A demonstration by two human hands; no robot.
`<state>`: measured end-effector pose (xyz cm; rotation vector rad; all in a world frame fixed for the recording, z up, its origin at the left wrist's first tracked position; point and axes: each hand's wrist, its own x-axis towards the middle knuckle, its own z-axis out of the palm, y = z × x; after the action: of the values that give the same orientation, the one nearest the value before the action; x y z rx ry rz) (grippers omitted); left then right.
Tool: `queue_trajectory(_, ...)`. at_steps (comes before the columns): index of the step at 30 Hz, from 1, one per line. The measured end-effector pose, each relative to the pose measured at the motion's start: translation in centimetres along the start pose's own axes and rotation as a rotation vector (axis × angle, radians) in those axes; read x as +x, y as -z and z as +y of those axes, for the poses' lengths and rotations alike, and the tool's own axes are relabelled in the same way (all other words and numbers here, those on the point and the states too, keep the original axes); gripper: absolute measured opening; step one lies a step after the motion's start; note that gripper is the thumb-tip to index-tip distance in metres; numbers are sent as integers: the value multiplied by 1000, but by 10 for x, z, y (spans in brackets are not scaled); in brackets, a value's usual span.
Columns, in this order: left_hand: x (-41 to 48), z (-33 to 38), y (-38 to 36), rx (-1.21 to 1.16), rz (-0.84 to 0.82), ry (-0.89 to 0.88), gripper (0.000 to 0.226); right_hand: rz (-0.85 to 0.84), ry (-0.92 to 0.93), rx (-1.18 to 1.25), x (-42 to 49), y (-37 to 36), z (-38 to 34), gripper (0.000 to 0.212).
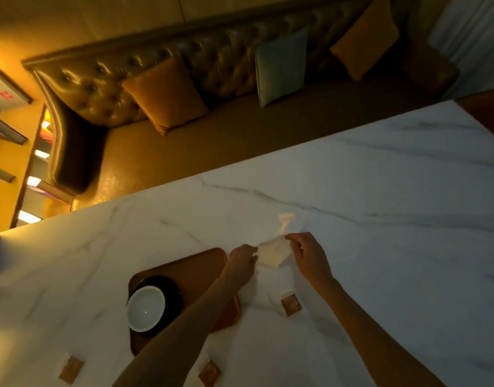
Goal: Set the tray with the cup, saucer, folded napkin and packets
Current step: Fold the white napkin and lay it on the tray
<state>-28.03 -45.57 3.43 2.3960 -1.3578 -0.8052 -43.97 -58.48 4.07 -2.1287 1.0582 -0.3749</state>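
A brown tray (pixel 195 268) lies on the white marble table (pixel 379 205). On its near-left part sits a dark saucer (pixel 173 289) with a white cup (pixel 145 308) on it. Just beyond the tray's far right corner, a white napkin (pixel 275 254) is pinched between my left hand (pixel 241 261) and my right hand (pixel 310 254), one loose end trailing away on the table. Three brown-and-white packets lie on the table: one (pixel 290 303) right of the tray, one (pixel 209 372) under my left forearm, one (pixel 69 368) at the near left.
A tufted leather bench (pixel 212 127) with orange and grey cushions runs along the far side of the table. The table's far edge slants from lower left to upper right. Lit shelves stand at the far left.
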Motion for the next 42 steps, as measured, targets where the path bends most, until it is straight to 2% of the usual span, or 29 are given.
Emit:
queue_trajectory(2,-12,5,27,-168,156,57,26,36,50,39,1,15,-22,23)
queue_trajectory(5,-37,18,77,-267,304,66,14,58,125,96,-2,40,-62,29)
queue_trajectory(7,-59,27,116,-258,339,10,8,55,156,121,-7,57,-88,30)
queue_trajectory(11,-116,53,192,-165,366,-199,18,6,309,7,-25,94,-150,23)
queue_trajectory(12,-131,61,210,-127,357,-231,19,-12,369,-16,-30,102,-169,26)
queue_trajectory(15,-177,88,256,-68,299,-282,22,-143,485,-6,-57,125,-234,61)
queue_trajectory(17,-209,101,278,-117,330,-335,24,-256,583,59,-78,135,-275,69)
queue_trajectory(20,-257,112,296,-370,482,-396,21,-272,677,176,-109,143,-319,59)
queue_trajectory(22,-285,111,296,-591,570,-317,21,-187,707,173,-123,145,-335,40)
queue_trajectory(25,-317,100,273,-725,521,-134,38,-149,754,198,-137,143,-343,12)
queue_trajectory(27,-328,84,245,-634,438,-44,34,-164,728,260,-143,141,-341,9)
queue_trajectory(29,-335,68,215,-581,374,-19,21,-153,695,317,-146,143,-336,7)
queue_trajectory(32,-345,64,185,-761,342,28,18,-101,672,341,-151,147,-328,8)
queue_trajectory(35,-345,81,172,-870,332,-31,23,-129,665,304,-162,142,-325,6)
queue_trajectory(39,-336,111,154,-950,346,-152,51,-61,649,278,-178,137,-321,10)
queue_trajectory(42,-335,120,140,-910,443,-194,26,36,571,304,-184,151,-310,3)
